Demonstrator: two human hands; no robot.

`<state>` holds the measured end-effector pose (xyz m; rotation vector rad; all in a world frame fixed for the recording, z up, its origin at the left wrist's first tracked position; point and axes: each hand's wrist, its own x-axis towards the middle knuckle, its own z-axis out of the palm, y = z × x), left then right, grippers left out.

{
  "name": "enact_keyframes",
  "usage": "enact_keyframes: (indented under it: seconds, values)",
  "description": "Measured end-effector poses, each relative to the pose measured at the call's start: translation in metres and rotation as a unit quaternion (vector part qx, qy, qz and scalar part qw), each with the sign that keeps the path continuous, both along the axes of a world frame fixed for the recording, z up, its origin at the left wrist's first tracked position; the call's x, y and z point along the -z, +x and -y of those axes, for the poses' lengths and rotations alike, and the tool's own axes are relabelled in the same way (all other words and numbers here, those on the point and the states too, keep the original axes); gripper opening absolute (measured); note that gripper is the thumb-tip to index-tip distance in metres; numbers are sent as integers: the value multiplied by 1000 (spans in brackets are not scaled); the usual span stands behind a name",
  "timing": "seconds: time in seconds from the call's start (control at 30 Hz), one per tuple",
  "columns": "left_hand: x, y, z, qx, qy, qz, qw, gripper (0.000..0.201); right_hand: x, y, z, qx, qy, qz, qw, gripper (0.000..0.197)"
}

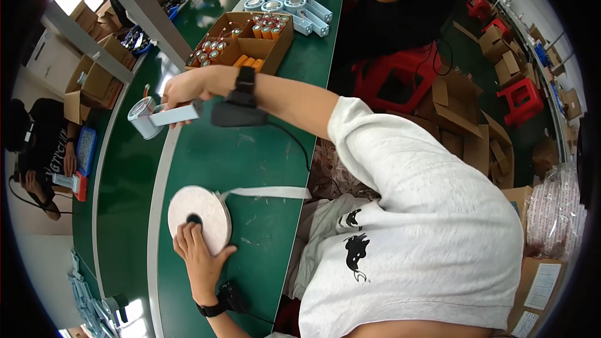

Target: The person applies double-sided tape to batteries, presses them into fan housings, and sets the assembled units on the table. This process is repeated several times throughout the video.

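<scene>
My right hand (181, 92) grips a pale blue plastic housing (145, 117), a round cup with a straight handle, above a metal strip running along the green bench. The fingers wrap the handle, and part of it is hidden by them. My left hand (199, 255) rests on a wide white roll of tape (194, 209) lying on the bench, its fingertips at the dark core hole and its thumb against the near side. From the roll a loose white tail (269, 192) stretches to the bench's edge. Both wrists wear black straps with small cabled boxes.
A cardboard tray (272, 50) of orange cylinders with wires stands beyond my right arm. Several pale blue housings (294, 3) lie farther along the green bench (250, 150). Co-workers sit across and farther along. Red stools (400, 78) and open cartons (463, 109) stand to the right.
</scene>
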<state>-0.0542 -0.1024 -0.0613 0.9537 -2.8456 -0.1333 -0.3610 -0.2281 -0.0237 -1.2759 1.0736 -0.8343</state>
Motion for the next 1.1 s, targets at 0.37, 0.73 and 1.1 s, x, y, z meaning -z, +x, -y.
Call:
enact_keyframes:
  seconds: [0.37, 0.73, 1.1]
  values:
    - [-23, 63, -74, -109, 64, 87, 988, 64, 49, 95, 76, 262, -464, -444, 720, 26]
    - [13, 24, -77, -349, 5, 73, 934, 75, 25, -142, -33, -49, -171, -633, 753, 27]
    - [8, 0, -63, -407, 0, 129, 904, 73, -6, -147, -63, -60, -195, -612, 764, 33]
